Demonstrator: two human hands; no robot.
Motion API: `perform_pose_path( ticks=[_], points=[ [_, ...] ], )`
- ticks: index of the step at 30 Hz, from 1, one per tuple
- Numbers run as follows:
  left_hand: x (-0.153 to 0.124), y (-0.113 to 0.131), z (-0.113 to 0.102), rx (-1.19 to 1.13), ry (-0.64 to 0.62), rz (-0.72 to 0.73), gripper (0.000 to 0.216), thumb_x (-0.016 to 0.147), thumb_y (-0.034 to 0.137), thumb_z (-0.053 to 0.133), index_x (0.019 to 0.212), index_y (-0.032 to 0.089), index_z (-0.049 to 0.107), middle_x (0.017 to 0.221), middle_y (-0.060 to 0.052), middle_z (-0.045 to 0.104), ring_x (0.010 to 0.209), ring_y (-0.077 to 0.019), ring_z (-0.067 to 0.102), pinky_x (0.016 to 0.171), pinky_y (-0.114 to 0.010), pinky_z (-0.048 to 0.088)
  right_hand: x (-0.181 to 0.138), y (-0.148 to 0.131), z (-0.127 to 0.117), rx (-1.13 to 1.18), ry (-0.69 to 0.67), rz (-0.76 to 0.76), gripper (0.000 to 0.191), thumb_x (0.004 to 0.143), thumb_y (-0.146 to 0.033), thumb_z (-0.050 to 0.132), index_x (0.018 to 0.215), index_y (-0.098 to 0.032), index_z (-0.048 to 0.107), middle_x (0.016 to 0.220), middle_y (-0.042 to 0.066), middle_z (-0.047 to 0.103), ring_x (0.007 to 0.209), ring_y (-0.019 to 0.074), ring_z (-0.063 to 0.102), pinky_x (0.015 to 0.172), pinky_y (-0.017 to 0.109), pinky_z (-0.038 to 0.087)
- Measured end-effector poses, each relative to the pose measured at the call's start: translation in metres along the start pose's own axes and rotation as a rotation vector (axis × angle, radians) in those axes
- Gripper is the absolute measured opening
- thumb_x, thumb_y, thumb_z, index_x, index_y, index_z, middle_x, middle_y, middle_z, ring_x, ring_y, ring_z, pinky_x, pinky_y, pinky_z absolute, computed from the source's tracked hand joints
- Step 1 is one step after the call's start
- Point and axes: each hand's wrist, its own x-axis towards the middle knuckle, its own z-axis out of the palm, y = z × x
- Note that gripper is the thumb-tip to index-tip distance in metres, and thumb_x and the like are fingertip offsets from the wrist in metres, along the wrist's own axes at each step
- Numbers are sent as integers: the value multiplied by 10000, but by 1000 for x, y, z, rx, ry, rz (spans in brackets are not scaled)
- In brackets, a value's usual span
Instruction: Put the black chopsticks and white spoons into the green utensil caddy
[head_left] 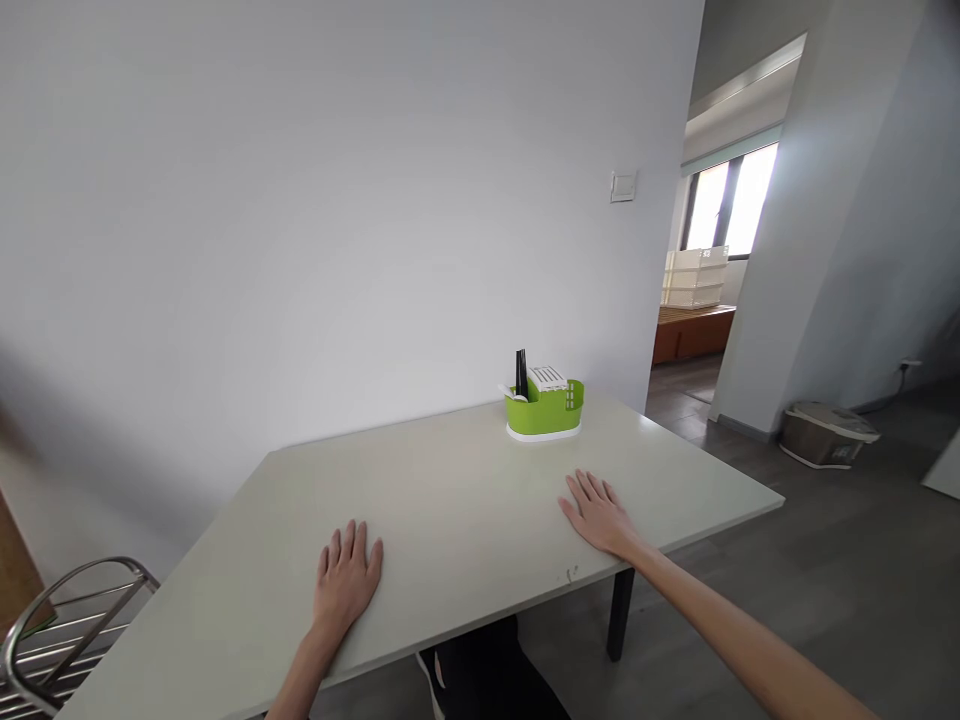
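The person's left hand [346,580] lies palm down on the white rectangular table [457,500], near its front edge, with the fingers straight, a little apart and holding nothing. The right hand [600,518] rests the same way farther to the right — palm down, fingers spread wider, nothing in its grasp.

Beyond the right hand, and slightly to its left, a bright green plastic caddy with rounded ends [541,418] stands upright on the table, near the plain pale wall [337,220] and well apart from the left hand. Slim black sticks [521,375] rise from its left part, beside a small white piece [513,393] that juts over the rim; a white slotted panel [548,378] sits on top — tilted, toward the middle. A white base [544,436] runs beneath the caddy. Small marks [572,574] show on the tabletop by the front edge, between the two hands.
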Motion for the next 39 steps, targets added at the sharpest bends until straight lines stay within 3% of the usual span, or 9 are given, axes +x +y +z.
perform_pose_path(
  ticks=[12,39],
  points=[
    [6,4,-6,-26,-16,5,739,995,478,297,1598,76,444,1679,-153,393,1564,-384,326,1250,-537,270,-3,-6,-14,-3,-17,22,769,1061,-607,181,1677,-162,299,1763,98,181,1631,297,136,1314,494,91],
    [8,1,-4,-52,-67,-5,748,1008,493,271,1629,95,390,1709,-123,345,1588,-349,283,1273,-511,237,-6,-9,-19,15,3,25,698,1078,-513,187,1663,-165,337,1757,91,219,1625,294,161,1305,485,109]
  ],
)
